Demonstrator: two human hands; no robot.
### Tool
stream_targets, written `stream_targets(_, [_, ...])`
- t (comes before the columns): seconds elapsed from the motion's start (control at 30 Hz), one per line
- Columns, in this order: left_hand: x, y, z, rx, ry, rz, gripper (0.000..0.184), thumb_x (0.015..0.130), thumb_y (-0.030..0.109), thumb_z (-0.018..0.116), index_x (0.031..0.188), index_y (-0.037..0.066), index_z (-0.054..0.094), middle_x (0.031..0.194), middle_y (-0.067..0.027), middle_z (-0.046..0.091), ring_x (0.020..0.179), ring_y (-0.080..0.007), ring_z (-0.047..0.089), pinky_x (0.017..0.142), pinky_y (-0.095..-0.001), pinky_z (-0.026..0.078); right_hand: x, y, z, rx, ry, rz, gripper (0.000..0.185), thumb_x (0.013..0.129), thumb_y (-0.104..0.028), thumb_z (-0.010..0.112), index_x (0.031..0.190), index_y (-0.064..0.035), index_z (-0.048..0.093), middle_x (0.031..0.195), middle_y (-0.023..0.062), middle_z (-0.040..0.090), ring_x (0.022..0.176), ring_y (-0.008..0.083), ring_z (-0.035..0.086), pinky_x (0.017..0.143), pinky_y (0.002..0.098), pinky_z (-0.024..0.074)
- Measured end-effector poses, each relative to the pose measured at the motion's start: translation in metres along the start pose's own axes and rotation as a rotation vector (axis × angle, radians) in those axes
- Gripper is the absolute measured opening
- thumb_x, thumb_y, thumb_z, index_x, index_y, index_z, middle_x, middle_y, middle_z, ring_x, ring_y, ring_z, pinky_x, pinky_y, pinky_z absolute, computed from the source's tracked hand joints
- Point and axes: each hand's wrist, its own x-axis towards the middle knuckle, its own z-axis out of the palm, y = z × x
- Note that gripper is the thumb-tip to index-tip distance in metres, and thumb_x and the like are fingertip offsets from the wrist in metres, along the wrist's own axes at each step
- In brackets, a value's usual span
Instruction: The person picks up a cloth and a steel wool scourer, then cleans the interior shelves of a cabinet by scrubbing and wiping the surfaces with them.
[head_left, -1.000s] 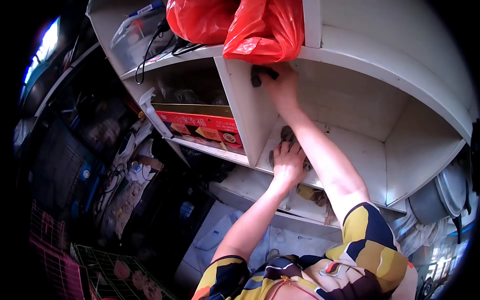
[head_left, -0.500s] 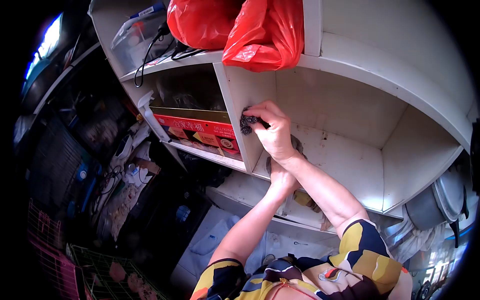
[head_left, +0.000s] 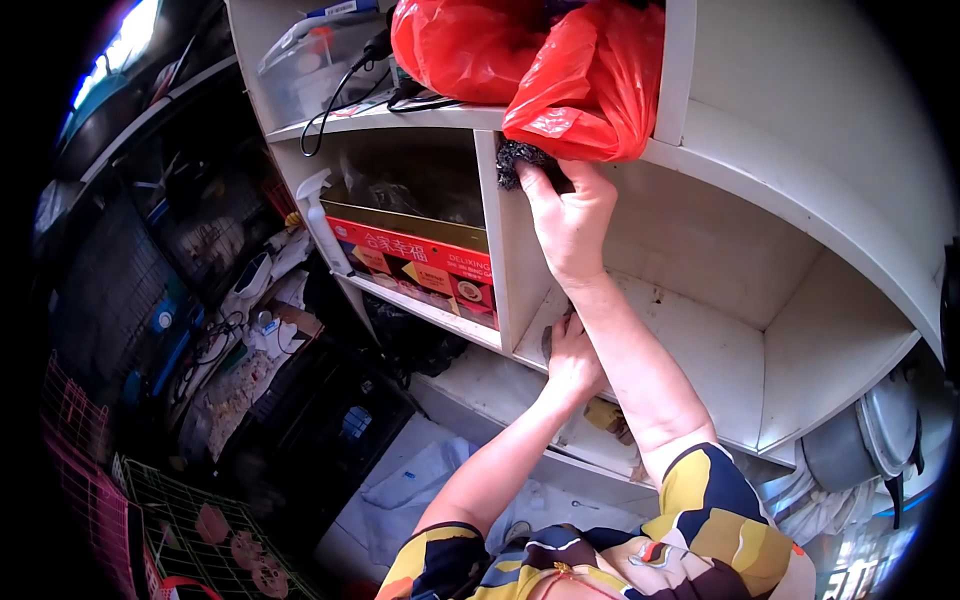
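Note:
My right hand (head_left: 578,222) pinches a dark steel wool scourer (head_left: 518,163) between thumb and fingers. The scourer rests against the upper front of the white upright divider (head_left: 508,240), just below a red plastic bag (head_left: 585,85) that hangs over the shelf edge. Lower down, my left hand (head_left: 575,358) is at the front of the compartment floor, partly behind my right forearm. A grey cloth-like piece (head_left: 547,342) shows at its fingers; most of it is hidden.
Left of the divider is a red printed box (head_left: 415,262) with a white spray bottle (head_left: 315,215) beside it. A clear plastic container (head_left: 320,75) and black cables stand above. A metal pot (head_left: 850,440) is at the right, and a green wire rack (head_left: 200,530) lower left.
My right hand has moved up along the divider with the scourer, to just under the red bag. My left hand stays low on the shelf. The view has shifted slightly.

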Motion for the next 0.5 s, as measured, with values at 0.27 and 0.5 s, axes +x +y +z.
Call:
stream_targets(0.27, [-0.002, -0.005, 0.009, -0.014, -0.009, -0.026, 0.054, 0.079, 0.037, 0.057, 0.123, 0.005, 0.052, 0.121, -0.0167, 0.054, 0.119, -0.0356, 0.043, 0.098, -0.0543, 0.03, 0.007, 0.013, -0.003, -0.273, -0.031, -0.056, 0.03, 0.078, 0.01, 0.059, 0.104, -0.002, 0.067, 0.1, 0.0059, 0.064, 0.086, 0.0111, 0.059, 0.078, 0.0244, 0.0476])
stream_targets(0.5, [-0.002, -0.006, 0.016, 0.003, 0.165, 0.039, 0.047, 0.078, 0.033, 0.059, 0.116, 0.007, 0.058, 0.11, -0.013, 0.057, 0.109, -0.0336, 0.045, 0.096, -0.0538, 0.031, -0.002, 0.003, 0.006, -0.172, -0.02, -0.222, 0.028, 0.08, 0.008, 0.057, 0.106, -0.0001, 0.065, 0.098, 0.0135, 0.064, 0.085, 0.0194, 0.062, 0.078, 0.028, 0.0471])
